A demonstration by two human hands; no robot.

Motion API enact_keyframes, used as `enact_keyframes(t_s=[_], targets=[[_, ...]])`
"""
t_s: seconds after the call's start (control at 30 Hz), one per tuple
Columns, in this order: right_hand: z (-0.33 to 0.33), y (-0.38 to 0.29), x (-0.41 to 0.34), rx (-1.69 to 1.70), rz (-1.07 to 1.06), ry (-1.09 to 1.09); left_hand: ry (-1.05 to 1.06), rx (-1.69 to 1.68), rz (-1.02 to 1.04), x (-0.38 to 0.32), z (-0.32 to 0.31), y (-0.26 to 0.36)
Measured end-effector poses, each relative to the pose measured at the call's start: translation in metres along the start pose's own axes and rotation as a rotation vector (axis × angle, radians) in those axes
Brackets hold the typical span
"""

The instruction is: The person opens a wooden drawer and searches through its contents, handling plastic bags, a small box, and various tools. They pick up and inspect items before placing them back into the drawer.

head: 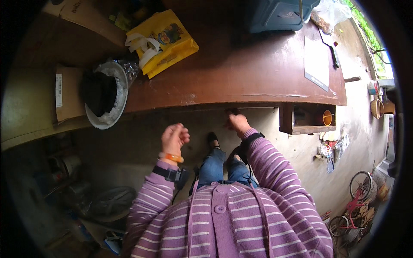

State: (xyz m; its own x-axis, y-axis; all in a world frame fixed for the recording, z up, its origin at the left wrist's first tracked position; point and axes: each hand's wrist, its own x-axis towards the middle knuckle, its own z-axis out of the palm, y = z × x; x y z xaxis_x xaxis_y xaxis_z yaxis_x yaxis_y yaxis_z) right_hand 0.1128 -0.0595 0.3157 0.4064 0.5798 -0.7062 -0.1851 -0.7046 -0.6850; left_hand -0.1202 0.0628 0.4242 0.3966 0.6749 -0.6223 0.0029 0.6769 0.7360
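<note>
Below the near edge of a brown wooden table [226,80], my left hand [174,138] hangs in the air with its fingers curled and an orange bangle at the wrist. I cannot tell whether those fingers hold anything. My right hand [237,122] is at the underside of the table edge, its fingertips in shadow near a dark thing, so its grip is hidden. A yellow bag [174,54] with white handles lies on the tabletop. To its left stands a pale round basin [122,96] with something black in it.
An open wooden compartment [313,129] under the table's right end holds an orange cup [327,118]. On the tabletop are a blue-grey plastic container [274,16], a white sheet [316,64] and a black-handled knife [334,56]. A red bicycle [351,209] stands at the lower right.
</note>
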Motion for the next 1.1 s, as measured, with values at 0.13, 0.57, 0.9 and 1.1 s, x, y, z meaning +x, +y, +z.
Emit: enact_keyframes(t_s=[0.13,0.57,0.9,1.1], targets=[[-0.004,-0.013,-0.053,0.143,0.19,-0.047,-0.033,0.025,-0.335,-0.035,0.002,-0.051],[0.003,0.046,-0.132,0.105,0.269,-0.184,0.129,-0.336,-0.531,-0.032,0.079,-0.115],[-0.005,0.07,-0.159,0.087,0.453,-0.472,0.168,-0.409,-0.586,-0.069,0.053,-0.144],[-0.072,0.101,-0.177,-0.218,0.254,-0.671,0.232,-0.325,-0.653,-0.069,0.029,-0.158]])
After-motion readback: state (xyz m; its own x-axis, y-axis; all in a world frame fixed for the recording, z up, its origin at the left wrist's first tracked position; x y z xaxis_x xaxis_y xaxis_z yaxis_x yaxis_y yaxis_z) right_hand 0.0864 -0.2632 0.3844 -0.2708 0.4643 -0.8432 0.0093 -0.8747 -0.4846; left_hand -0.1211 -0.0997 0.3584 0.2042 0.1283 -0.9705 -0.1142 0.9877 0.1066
